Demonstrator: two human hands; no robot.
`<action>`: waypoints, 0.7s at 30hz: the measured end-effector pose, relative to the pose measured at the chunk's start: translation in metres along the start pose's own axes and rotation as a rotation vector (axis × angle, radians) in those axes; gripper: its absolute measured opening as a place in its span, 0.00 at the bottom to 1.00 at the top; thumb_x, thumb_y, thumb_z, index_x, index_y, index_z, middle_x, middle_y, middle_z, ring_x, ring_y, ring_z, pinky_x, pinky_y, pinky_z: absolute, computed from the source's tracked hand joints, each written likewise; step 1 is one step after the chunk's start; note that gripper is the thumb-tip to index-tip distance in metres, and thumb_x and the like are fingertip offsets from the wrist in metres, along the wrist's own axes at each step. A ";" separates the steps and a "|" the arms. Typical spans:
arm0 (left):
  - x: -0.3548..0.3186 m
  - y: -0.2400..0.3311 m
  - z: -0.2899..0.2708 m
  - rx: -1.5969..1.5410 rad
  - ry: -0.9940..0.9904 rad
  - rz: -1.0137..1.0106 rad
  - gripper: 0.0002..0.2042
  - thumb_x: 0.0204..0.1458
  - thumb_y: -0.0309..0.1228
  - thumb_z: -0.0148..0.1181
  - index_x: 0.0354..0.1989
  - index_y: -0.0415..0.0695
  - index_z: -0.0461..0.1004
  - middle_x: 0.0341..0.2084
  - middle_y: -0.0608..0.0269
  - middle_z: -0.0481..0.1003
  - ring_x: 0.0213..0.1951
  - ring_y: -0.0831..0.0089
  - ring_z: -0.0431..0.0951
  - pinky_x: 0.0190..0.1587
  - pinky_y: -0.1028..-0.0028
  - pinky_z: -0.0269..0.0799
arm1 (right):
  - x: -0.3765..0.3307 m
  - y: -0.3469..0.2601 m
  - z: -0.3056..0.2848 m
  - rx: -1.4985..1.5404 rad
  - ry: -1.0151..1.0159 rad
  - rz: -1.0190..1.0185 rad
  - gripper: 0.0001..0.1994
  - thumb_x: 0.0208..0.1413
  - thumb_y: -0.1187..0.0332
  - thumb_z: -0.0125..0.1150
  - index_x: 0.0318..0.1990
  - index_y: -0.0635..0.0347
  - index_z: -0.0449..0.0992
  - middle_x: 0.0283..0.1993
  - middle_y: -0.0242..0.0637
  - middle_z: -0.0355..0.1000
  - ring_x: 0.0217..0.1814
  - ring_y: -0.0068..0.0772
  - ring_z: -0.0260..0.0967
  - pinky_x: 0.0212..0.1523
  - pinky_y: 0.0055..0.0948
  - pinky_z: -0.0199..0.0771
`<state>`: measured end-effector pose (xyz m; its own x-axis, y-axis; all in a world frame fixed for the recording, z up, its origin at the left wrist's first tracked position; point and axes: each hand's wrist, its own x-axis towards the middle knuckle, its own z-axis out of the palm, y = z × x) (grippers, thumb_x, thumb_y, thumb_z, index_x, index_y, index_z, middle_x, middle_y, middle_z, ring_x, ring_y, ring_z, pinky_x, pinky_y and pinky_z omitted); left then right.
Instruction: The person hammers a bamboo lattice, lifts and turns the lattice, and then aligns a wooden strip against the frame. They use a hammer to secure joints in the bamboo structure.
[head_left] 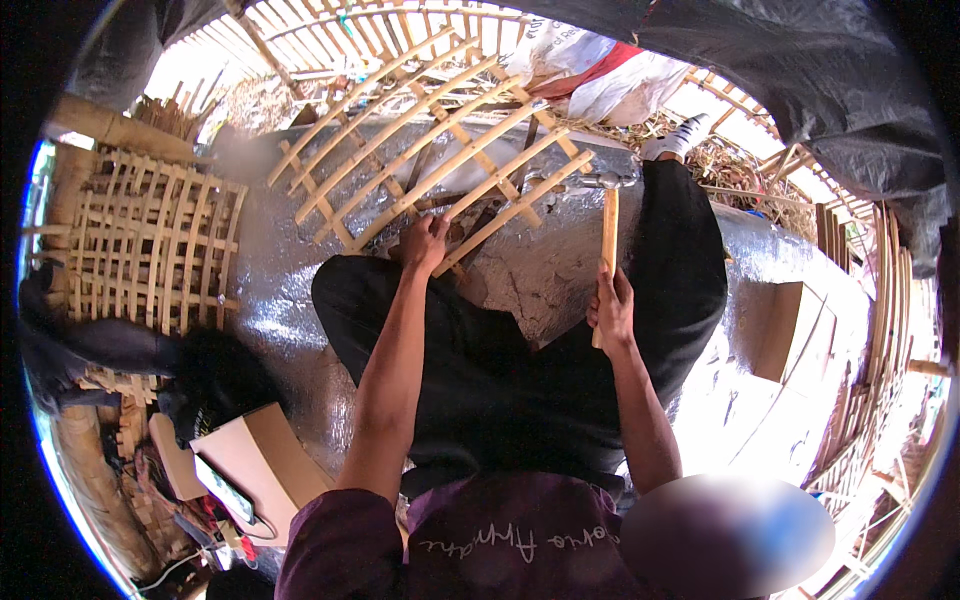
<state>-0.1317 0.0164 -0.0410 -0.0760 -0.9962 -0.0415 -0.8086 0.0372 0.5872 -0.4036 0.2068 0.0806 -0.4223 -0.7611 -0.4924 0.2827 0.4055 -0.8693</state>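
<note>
I saw right fingers (606, 296) wrapped round the hammer (610, 228), left fingers (440, 226) gripping the bamboo lattice (474, 154); a stray swing could have bruised them.

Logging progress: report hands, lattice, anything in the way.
Left hand on near side of bamboo lattice. Right hand grips hammer by handle. Right leg close beside hammer.

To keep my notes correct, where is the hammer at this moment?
In the head view, the hammer is right of centre, gripped in the right hand, between the lattice and the right leg.
</note>
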 end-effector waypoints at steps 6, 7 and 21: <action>0.003 0.006 -0.001 0.000 -0.094 -0.071 0.34 0.57 0.58 0.49 0.54 0.34 0.71 0.50 0.39 0.72 0.54 0.47 0.72 0.56 0.59 0.67 | 0.007 0.003 -0.009 0.023 0.013 -0.021 0.15 0.65 0.50 0.50 0.35 0.51 0.63 0.19 0.21 0.52 0.12 0.13 0.49 0.11 0.18 0.52; 0.003 0.008 -0.002 0.007 -0.096 -0.079 0.34 0.57 0.58 0.49 0.54 0.35 0.72 0.50 0.39 0.73 0.54 0.47 0.72 0.56 0.59 0.68 | 0.006 0.004 -0.009 0.035 0.009 -0.026 0.15 0.65 0.50 0.51 0.35 0.51 0.63 0.18 0.21 0.52 0.12 0.13 0.49 0.11 0.18 0.52; -0.008 0.027 -0.005 0.065 -0.163 -0.029 0.29 0.57 0.59 0.49 0.52 0.46 0.74 0.40 0.48 0.78 0.44 0.50 0.78 0.45 0.58 0.72 | -0.001 0.001 -0.004 0.029 -0.022 -0.023 0.17 0.63 0.48 0.52 0.34 0.51 0.63 0.17 0.23 0.53 0.11 0.14 0.49 0.11 0.19 0.51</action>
<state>-0.1504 0.0254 -0.0208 -0.1410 -0.9714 -0.1910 -0.8473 0.0187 0.5308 -0.4064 0.2100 0.0797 -0.4102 -0.7810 -0.4710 0.2983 0.3731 -0.8785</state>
